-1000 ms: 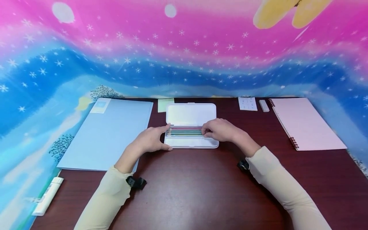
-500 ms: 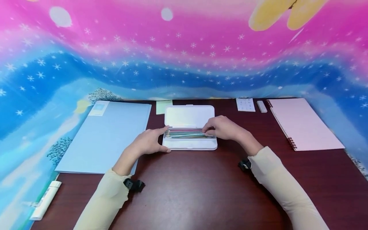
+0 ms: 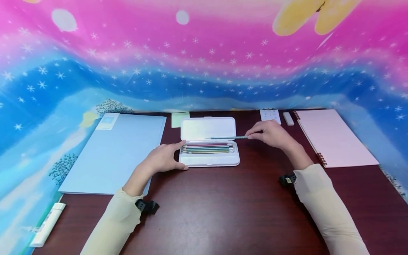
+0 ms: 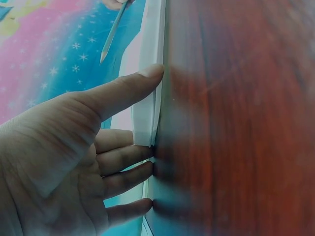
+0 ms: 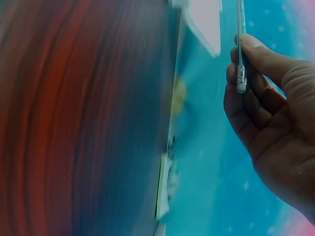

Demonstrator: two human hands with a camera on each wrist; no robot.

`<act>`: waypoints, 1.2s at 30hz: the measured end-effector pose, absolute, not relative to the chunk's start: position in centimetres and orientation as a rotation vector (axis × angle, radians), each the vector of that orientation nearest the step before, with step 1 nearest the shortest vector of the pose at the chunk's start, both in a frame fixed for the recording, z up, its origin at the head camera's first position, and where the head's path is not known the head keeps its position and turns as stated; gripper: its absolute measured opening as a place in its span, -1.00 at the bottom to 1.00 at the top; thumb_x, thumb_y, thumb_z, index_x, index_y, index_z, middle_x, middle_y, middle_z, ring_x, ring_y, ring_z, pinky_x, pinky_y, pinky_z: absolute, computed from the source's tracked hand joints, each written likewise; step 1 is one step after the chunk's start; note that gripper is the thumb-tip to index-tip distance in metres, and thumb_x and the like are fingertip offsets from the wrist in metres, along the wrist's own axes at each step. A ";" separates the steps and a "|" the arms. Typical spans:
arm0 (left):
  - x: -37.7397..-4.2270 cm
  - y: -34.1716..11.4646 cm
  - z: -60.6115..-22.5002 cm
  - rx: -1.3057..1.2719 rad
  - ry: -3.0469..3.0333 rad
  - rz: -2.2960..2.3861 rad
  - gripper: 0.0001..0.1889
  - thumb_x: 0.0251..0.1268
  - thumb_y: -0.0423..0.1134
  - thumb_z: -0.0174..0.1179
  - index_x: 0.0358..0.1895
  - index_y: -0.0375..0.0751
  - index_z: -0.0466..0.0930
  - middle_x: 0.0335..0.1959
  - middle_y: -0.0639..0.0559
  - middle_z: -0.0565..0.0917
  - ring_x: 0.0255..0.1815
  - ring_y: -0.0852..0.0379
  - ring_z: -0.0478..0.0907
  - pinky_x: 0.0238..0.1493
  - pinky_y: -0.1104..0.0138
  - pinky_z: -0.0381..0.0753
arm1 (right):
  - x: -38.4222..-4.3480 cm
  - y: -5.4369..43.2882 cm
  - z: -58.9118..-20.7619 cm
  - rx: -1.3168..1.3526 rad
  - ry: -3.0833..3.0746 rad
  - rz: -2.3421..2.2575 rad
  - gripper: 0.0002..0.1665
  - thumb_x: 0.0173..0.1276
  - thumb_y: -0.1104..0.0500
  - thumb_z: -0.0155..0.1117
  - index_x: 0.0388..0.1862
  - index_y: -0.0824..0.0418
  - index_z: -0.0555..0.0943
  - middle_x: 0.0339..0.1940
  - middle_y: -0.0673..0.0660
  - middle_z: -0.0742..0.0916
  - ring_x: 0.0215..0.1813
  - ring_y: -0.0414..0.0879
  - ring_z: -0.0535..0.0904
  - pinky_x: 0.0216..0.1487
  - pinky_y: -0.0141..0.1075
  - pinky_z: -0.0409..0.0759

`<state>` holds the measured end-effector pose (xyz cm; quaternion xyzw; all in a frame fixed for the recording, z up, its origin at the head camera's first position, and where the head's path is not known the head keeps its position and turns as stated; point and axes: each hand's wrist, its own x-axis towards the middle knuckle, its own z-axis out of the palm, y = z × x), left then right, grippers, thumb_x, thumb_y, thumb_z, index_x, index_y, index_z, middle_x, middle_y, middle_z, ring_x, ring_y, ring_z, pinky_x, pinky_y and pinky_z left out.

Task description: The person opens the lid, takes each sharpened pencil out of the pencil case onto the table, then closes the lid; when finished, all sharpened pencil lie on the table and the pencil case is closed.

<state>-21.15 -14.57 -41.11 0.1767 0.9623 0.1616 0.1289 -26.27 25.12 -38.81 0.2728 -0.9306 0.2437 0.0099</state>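
A white pencil case (image 3: 208, 129) lies on the table with its lid laid back. Several pencils (image 3: 207, 148) sit side by side in its tray, eraser ends to the right. My left hand (image 3: 162, 157) holds the case's left end, thumb at the front corner and index finger near the hinge corner. In the left wrist view the thumb lies along the white edge, other fingertips down at the table. Up and right of the case, my right hand (image 3: 271, 134) pinches a greenish pencil (image 3: 226, 137) near its eraser end. Its sharpened tip points left, over the lid.
A blue folder (image 3: 114, 156) lies left, a white tube (image 3: 47, 225) at the left edge. Behind the case is a green paper (image 3: 180, 119). A small printed pad (image 3: 270, 116), a white eraser (image 3: 288, 119) and a pink spiral notebook (image 3: 338, 138) lie right. Patterned cloth hangs behind.
My right hand has lifted a pencil out of the tray and moved it right and back, over the lid's lower edge. My left hand stays at the case's left end.
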 end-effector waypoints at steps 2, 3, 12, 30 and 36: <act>-21.2 -14.6 -41.2 0.516 2.798 0.473 0.07 0.06 0.24 0.47 0.61 -0.04 0.16 0.37 -0.17 0.57 0.25 -0.12 0.57 0.20 -0.06 0.57 | -26.2 26.2 -38.8 0.814 -2.905 0.764 -0.85 0.34 0.18 0.44 -0.15 -0.01 0.85 -0.21 -0.04 0.83 -0.17 -0.14 0.71 -0.10 -0.19 0.59; -21.2 -14.6 -41.2 0.517 2.798 0.475 0.07 0.06 0.24 0.47 0.61 -0.04 0.16 0.37 -0.17 0.57 0.25 -0.12 0.57 0.20 -0.06 0.57 | -26.2 26.8 -38.8 0.796 -2.906 0.765 -0.85 0.34 0.18 0.44 -0.16 0.00 0.85 -0.21 -0.04 0.83 -0.16 -0.14 0.71 -0.10 -0.21 0.59; -21.2 -14.6 -41.2 0.514 2.802 0.473 0.08 0.06 0.24 0.47 0.62 -0.05 0.15 0.35 -0.19 0.57 0.27 -0.15 0.57 0.20 -0.08 0.56 | -25.9 31.2 -38.9 0.657 -2.979 0.781 -0.85 0.40 0.11 0.40 -0.12 -0.01 0.84 -0.13 0.02 0.82 -0.12 -0.10 0.67 -0.14 -0.27 0.55; -21.0 -14.6 -41.2 0.537 2.793 0.466 0.05 0.11 0.23 0.42 0.62 -0.06 0.14 0.40 -0.18 0.53 0.29 -0.15 0.56 0.23 -0.09 0.55 | -25.2 37.8 -40.1 0.254 -3.170 1.083 -0.65 0.44 -0.04 0.35 0.01 0.15 0.80 0.02 0.18 0.80 -0.14 -0.17 0.70 -0.16 -0.30 0.69; -21.1 -14.6 -41.0 0.530 2.791 0.453 0.05 0.11 0.25 0.41 0.62 -0.04 0.13 0.43 -0.17 0.51 0.33 -0.16 0.54 0.25 -0.10 0.53 | -25.5 38.6 -40.7 0.195 -3.196 1.045 -0.59 0.40 -0.14 0.36 0.01 0.11 0.80 0.05 0.14 0.79 0.00 -0.14 0.63 -0.05 -0.33 0.58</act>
